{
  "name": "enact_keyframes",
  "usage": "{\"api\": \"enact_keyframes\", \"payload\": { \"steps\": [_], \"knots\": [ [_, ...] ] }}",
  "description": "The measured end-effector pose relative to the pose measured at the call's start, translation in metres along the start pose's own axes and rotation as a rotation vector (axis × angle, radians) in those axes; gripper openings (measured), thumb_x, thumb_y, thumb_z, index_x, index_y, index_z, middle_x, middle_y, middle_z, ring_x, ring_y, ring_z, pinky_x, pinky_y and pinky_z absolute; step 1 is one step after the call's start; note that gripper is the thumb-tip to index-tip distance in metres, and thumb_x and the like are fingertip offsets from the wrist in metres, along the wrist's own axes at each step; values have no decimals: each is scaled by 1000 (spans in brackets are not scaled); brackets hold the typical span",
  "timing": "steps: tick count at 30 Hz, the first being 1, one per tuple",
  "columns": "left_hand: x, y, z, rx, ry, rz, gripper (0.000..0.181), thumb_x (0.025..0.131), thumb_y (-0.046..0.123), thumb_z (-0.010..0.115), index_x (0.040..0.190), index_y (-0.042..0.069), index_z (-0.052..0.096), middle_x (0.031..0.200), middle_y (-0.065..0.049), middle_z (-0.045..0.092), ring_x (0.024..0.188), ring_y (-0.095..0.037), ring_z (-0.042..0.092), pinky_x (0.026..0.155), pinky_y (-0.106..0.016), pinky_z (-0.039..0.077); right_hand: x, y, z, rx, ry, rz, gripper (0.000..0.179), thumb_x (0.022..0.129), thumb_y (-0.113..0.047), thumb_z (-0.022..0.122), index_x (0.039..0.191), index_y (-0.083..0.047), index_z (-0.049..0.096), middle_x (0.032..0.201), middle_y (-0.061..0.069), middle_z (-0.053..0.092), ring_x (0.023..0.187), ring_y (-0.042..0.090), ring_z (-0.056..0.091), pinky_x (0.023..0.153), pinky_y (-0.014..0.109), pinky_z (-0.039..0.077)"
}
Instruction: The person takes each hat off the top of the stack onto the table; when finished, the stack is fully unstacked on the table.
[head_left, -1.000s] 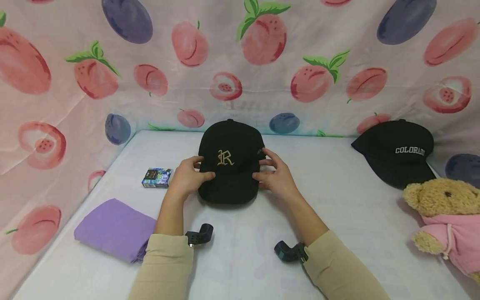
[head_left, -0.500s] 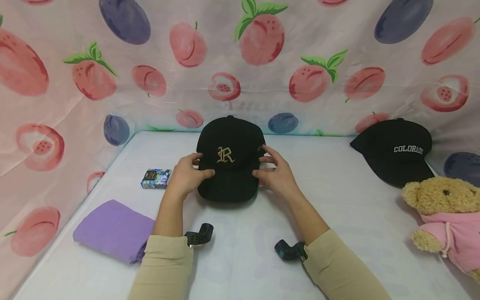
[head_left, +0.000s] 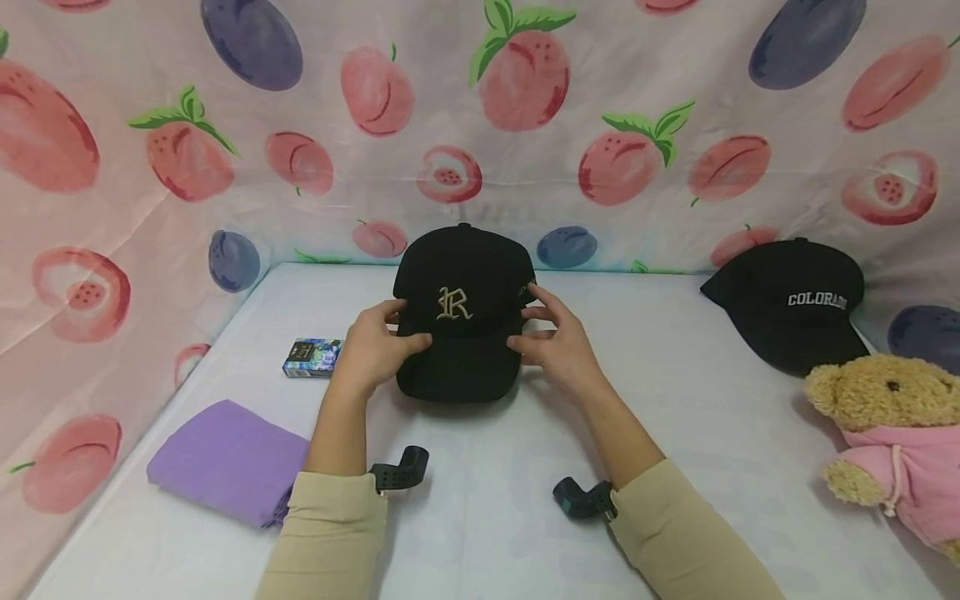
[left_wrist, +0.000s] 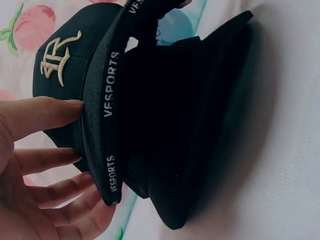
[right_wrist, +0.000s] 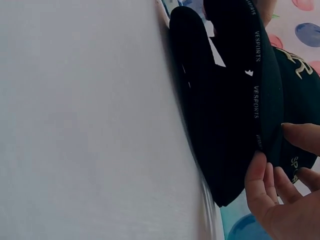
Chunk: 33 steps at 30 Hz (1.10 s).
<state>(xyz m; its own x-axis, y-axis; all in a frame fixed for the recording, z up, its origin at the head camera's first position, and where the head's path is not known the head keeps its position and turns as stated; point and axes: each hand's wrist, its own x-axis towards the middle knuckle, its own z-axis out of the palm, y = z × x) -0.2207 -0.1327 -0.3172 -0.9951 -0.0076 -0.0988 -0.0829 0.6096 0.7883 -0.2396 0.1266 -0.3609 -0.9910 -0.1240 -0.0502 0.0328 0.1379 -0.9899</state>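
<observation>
A black baseball cap (head_left: pixel 465 267) with a gold embroidered R stands in the middle, its brim toward me. My left hand (head_left: pixel 378 346) pinches the left side, thumb on the brim's root and fingers at the crown. The right side is gripped the same way by my right hand (head_left: pixel 558 342). White VESPORTS lettering runs along the held cap's edge in both wrist views. Beneath it, another black brim (left_wrist: pixel 215 120) shows low over the white tabletop, with light gaps between the two; it looks like a second cap, hidden from the head view.
A small blue patterned box (head_left: pixel 313 357) lies left of my left hand, with a folded purple cloth (head_left: pixel 228 462) nearer. At right are a black COLORADO cap (head_left: pixel 795 308) and a teddy bear (head_left: pixel 892 442) in pink. A fruit-print curtain (head_left: pixel 510 200) hangs behind the white table (head_left: pixel 480 517).
The R cap has shifted slightly up and away in the head view, with both hands moving along and keeping their grip. The box, cloth, bear and COLORADO cap stay put.
</observation>
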Motion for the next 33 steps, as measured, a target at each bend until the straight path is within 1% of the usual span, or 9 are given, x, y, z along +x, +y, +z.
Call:
{"api": "enact_keyframes", "payload": {
  "steps": [10, 14, 17, 21, 24, 33],
  "knots": [
    [-3, 9, 2, 9, 27, 23, 73, 94, 28, 71, 157, 5, 42, 151, -23, 50, 132, -38, 56, 108, -54, 48, -2, -5, -5, -12, 37, -4, 87, 90, -7, 75, 162, -33, 34, 145, 9, 51, 119, 29, 64, 83, 34, 62],
    [-4, 12, 5, 5, 44, 49, 73, 94, 27, 72, 157, 4, 43, 148, -23, 52, 129, -38, 56, 109, -53, 47, -2, -9, -9, -9, 38, -7, 87, 90, -6, 75, 162, -33, 33, 145, 9, 52, 117, 28, 64, 81, 34, 62],
    [-4, 14, 7, -10, 54, 61, 73, 94, 27, 72, 156, 4, 43, 148, -24, 52, 131, -38, 56, 111, -53, 46, -2, -12, -12, -13, 37, -17, 87, 91, -6, 75, 162, -33, 33, 145, 9, 52, 115, 27, 65, 82, 34, 62],
    [-5, 18, 10, -45, 64, 52, 73, 94, 26, 73, 157, 5, 42, 150, -23, 51, 134, -39, 55, 112, -53, 46, -4, -17, -17, -25, 34, -26, 87, 91, -7, 75, 162, -33, 33, 146, 9, 51, 113, 25, 65, 83, 34, 62],
    [-5, 20, 12, -68, 75, 51, 73, 94, 25, 74, 157, 5, 42, 149, -22, 52, 134, -38, 55, 112, -52, 47, -5, -20, -20, -36, 37, -27, 88, 91, -7, 75, 163, -33, 32, 147, 9, 51, 112, 25, 65, 84, 33, 62],
    [-7, 29, 21, -104, 139, 106, 71, 93, 23, 74, 154, 4, 46, 144, -22, 56, 128, -37, 59, 108, -51, 49, -6, -28, -31, -29, 38, -37, 89, 92, -4, 73, 164, -32, 30, 149, 10, 50, 107, 20, 66, 81, 29, 62]
  ]
}}
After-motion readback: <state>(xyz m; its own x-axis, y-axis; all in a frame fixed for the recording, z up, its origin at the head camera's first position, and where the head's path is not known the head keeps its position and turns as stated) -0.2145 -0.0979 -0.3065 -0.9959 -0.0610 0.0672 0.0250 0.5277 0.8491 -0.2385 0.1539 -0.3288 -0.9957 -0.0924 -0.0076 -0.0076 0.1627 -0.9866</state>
